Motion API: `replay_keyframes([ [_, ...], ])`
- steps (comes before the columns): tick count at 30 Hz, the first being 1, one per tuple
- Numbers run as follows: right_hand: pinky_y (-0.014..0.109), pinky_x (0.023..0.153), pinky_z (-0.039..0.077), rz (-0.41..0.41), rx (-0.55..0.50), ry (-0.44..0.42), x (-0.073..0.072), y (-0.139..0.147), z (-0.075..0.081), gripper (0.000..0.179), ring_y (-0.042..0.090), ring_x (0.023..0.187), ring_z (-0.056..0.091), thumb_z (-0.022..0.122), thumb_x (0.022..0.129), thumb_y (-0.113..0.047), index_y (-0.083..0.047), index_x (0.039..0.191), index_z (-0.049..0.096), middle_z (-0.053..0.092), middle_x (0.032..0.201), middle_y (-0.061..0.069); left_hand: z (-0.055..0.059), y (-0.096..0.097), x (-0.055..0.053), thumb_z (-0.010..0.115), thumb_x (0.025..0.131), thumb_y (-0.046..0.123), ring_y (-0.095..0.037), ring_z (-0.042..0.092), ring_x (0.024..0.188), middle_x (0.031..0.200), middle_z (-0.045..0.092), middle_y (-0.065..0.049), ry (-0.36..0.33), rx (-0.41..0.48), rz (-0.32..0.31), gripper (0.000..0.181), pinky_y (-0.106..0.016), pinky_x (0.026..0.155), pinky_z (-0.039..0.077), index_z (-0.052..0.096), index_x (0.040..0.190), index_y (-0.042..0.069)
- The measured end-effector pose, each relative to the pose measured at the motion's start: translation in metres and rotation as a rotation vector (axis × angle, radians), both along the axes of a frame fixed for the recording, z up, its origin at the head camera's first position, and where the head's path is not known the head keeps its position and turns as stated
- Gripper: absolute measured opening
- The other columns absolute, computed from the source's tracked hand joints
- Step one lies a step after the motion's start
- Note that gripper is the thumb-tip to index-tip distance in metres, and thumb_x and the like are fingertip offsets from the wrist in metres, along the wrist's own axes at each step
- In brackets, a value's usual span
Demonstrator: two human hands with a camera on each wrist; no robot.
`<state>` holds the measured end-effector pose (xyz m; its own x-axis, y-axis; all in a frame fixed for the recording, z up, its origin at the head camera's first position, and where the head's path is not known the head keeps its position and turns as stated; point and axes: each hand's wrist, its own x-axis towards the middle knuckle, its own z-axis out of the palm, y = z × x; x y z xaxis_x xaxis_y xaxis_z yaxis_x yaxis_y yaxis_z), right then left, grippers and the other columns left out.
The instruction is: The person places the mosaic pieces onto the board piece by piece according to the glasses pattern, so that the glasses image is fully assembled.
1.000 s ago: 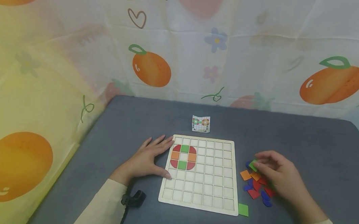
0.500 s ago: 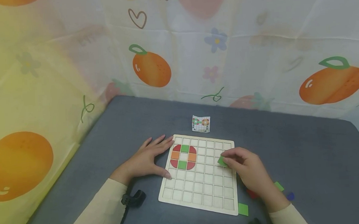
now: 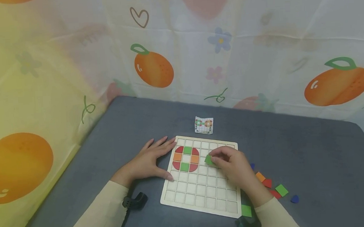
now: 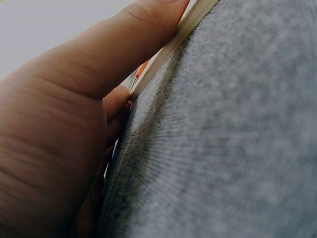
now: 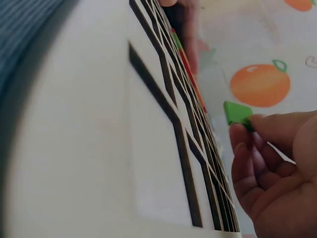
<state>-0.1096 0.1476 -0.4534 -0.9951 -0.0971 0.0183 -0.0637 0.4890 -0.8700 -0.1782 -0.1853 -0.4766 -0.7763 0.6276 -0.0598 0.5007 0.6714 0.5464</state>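
A pale wooden grid board [image 3: 192, 195] lies on the table. Red, green and orange tiles form a ring around one bare cell at its upper left. My left hand [image 3: 148, 159] is spread along the board's left edge, thumb and fingertips touching the frame; the left wrist view shows the thumb [image 4: 133, 29] against the board's side. Between thumb and fingers my right hand [image 3: 234, 164] pinches a green square tile [image 3: 208, 159], held over the cells right of the ring. In the right wrist view the green tile [image 5: 237, 113] shows above the board's surface.
Loose tiles lie right of the board, among them an orange tile [image 3: 260, 177], a green tile [image 3: 281, 190] and a blue piece [image 3: 294, 199]; my right forearm covers part of them. Another green square [image 3: 246, 210] touches the board's lower right corner. A printed pattern card [image 3: 204, 125] lies behind the board.
My right hand has lifted a green tile from the loose pile and carried it left over the board, close to the ring. The left hand has stayed in place.
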Motion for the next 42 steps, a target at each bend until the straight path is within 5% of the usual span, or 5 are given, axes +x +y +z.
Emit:
replay_keyframes([
  [10,0.037,0.081,0.054,-0.05,0.04,0.04,0.0,-0.007,-0.014,0.01,0.017,0.09,0.064,0.083,0.099,-0.011,-0.02,0.104,0.082,0.074,0.098,-0.009,0.002,-0.001,0.001,0.09,0.07,0.077,-0.024,0.012,0.165,0.177,0.026,0.011,0.021,0.009,-0.001,0.129,-0.062,0.128,-0.001,0.034,0.173,0.022],
  [18,0.032,0.08,0.057,0.025,0.077,0.158,0.001,-0.01,-0.019,0.021,0.012,0.088,0.065,0.086,0.095,-0.007,-0.013,0.115,0.083,0.072,0.105,-0.006,0.002,-0.002,0.0,0.091,0.071,0.076,-0.026,0.013,0.165,0.178,0.026,0.008,0.027,0.024,-0.018,0.129,-0.062,0.127,0.0,0.034,0.173,0.021],
  [25,0.031,0.077,0.055,0.012,0.15,0.118,0.003,-0.015,-0.016,0.027,0.01,0.083,0.061,0.088,0.093,-0.012,-0.009,0.118,0.079,0.064,0.102,-0.004,0.0,0.0,-0.001,0.089,0.071,0.079,-0.021,0.011,0.165,0.178,0.023,0.012,0.017,0.007,-0.018,0.13,-0.061,0.128,0.0,0.032,0.174,0.025],
  [34,0.037,0.08,0.054,0.139,0.269,0.041,-0.003,-0.017,0.002,0.027,0.011,0.085,0.058,0.082,0.095,-0.007,-0.004,0.122,0.077,0.062,0.107,-0.001,0.002,0.0,0.001,0.09,0.071,0.077,-0.025,0.013,0.165,0.177,0.026,0.011,0.009,0.017,-0.011,0.128,-0.063,0.127,0.0,0.035,0.173,0.022],
  [42,0.038,0.081,0.055,0.172,0.343,0.015,-0.012,-0.018,0.008,0.026,0.013,0.085,0.058,0.083,0.095,-0.008,-0.003,0.119,0.077,0.062,0.104,0.0,0.003,0.0,0.001,0.09,0.072,0.076,-0.025,0.014,0.165,0.177,0.027,0.01,0.012,0.021,-0.011,0.126,-0.064,0.127,0.001,0.036,0.172,0.022],
])
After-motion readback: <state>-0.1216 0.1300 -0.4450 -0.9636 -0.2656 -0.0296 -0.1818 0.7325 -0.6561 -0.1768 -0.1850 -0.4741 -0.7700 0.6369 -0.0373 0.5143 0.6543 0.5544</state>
